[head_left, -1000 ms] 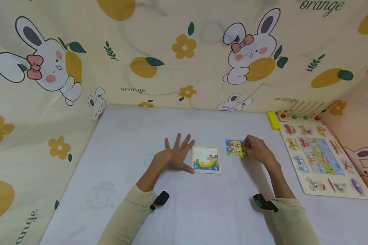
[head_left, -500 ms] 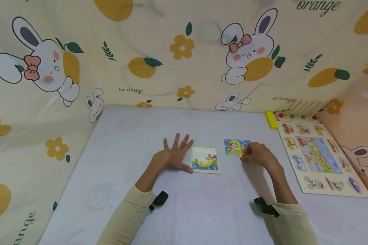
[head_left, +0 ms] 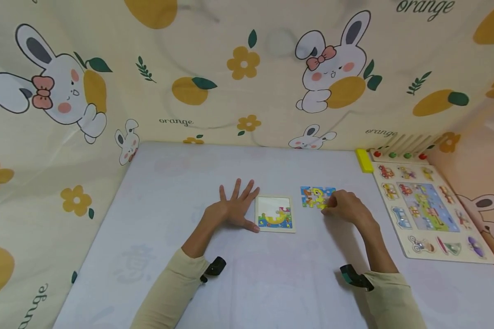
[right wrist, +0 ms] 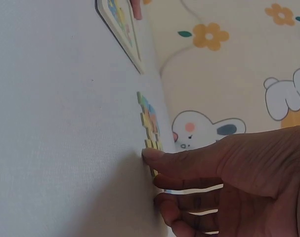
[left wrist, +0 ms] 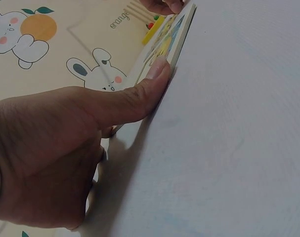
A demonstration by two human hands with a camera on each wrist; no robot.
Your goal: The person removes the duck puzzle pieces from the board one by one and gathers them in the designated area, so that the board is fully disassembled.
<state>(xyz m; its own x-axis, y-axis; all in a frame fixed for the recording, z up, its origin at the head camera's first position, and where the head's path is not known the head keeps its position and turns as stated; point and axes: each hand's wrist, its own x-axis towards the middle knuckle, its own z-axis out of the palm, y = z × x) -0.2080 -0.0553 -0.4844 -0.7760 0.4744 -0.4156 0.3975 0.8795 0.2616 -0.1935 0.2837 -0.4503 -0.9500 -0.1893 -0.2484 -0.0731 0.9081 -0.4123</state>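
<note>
Left hand [head_left: 232, 210]: palm down on the white table [head_left: 280, 278], fingers spread wide, gripping nothing. The index finger touches the puzzle tray [head_left: 276, 231] near its far left corner; the thumb rests against its near left corner. The tray lies flat near the middle of the table. Yellow and blue pieces fill its near part and run up its right side; the pale base shows above them.

Right hand [head_left: 347, 208]: fingers curled, grip narrow. Thumb and index finger pinch the joined puzzle pieces [head_left: 313, 196] at their right end, as the right wrist view shows. The exact piece held is partly hidden by the hand. The pieces lie flat on the table to the right of the tray, apart from it, level with its far half. Their visible colours are blue, yellow and orange.

Surroundings: a large picture board [head_left: 423, 233] lies along the table's right edge, bearing vehicle and other shapes around a central scene. A beaded frame [head_left: 395, 160] with red and green beads stands at the far right corner, a yellow block [head_left: 364, 161] just beside it. A printed cloth [head_left: 214, 55] with rabbits and oranges rises behind the far edge. Both forearms wear beige sleeves [head_left: 169, 288].
</note>
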